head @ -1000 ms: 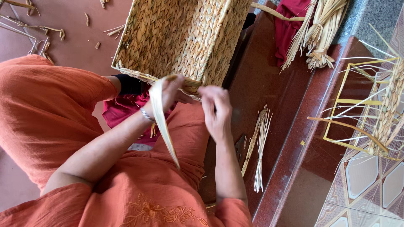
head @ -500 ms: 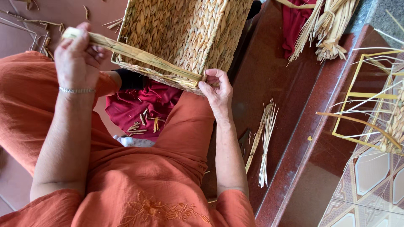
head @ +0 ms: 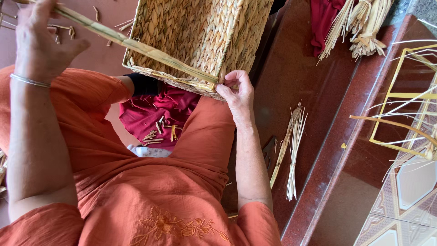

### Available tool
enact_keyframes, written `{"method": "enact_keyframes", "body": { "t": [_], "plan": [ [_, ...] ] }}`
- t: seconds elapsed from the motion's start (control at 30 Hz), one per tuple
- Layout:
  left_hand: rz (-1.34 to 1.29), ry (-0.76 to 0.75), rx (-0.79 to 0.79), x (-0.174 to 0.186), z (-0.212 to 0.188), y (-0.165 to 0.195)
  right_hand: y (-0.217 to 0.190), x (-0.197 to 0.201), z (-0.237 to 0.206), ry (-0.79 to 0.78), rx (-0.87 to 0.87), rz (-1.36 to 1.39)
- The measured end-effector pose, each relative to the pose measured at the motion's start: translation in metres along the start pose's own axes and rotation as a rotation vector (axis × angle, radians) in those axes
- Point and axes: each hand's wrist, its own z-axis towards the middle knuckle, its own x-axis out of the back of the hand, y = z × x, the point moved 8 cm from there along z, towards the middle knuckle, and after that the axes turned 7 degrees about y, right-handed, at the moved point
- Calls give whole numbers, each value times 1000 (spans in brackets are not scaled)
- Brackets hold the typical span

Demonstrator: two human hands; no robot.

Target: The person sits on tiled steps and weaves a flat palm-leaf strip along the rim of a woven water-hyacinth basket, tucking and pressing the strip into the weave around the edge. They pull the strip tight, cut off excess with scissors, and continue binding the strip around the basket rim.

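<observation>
Woven basket (head: 200,41) was resting on the lap, its rim pinched by the right hand (head: 236,93). One long flat reed strip (head: 136,45) was pulled tight by the closed left hand (head: 38,41). It seemed light, stiff, perhaps brittle; best gripped near the end.
</observation>
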Motion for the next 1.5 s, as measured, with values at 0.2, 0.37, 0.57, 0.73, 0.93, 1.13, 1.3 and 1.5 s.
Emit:
{"method": "enact_keyframes", "body": {
  "t": [0.2, 0.37, 0.57, 0.73, 0.93, 1.13, 1.3, 1.5],
  "plan": [
    [-37, 155, 258, 13, 10, -13, -3, -2, 1, 16, -12, -76],
    [-1727, 121, 1116, -82, -12, 21, -1, -2, 2, 78, 21, -135],
    [-1336, -346, 819, -157, -14, 104, -7, -1, 1, 66, 62, -130],
    [-1230, -304, 701, -187, -8, 142, -2, -1, 1, 68, -21, -82],
    [-1029, -454, 600, -199, -18, 161, -9, 0, -1, 47, 64, -141],
    [-1140, -493, 667, -203, -16, 164, -5, 0, -1, 42, 5, -110],
    [-1052, -489, 660, -216, -13, 164, -6, -1, -3, 31, -6, -77],
    [-997, -516, 654, -215, -14, 167, -9, -2, -4, 24, 31, -115]
  ]
}}
